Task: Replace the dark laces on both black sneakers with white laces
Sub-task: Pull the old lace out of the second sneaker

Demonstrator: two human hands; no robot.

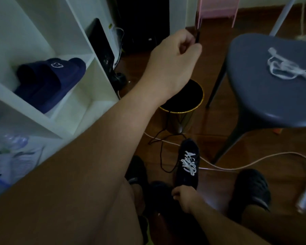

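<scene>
My left hand (175,55) is raised above the bin and pinches the end of a dark lace (198,35), whose tip sticks up past my fingers. More dark lace (160,152) trails over the floor beside the sneaker. A black sneaker (185,175) laced in white stands on the floor, toe pointing away. My right hand (183,197) grips its heel. A dark shape to the left of that hand may be the second sneaker; it is too dark to tell. A loose bundle of white laces (290,68) lies on the grey stool (265,106).
A black bin with a gold rim (200,103) stands under my left hand. A white shelf unit (74,110) at the left holds navy slippers (49,80). A white cable (237,167) crosses the wooden floor. My feet in dark footwear (251,188) flank the sneaker.
</scene>
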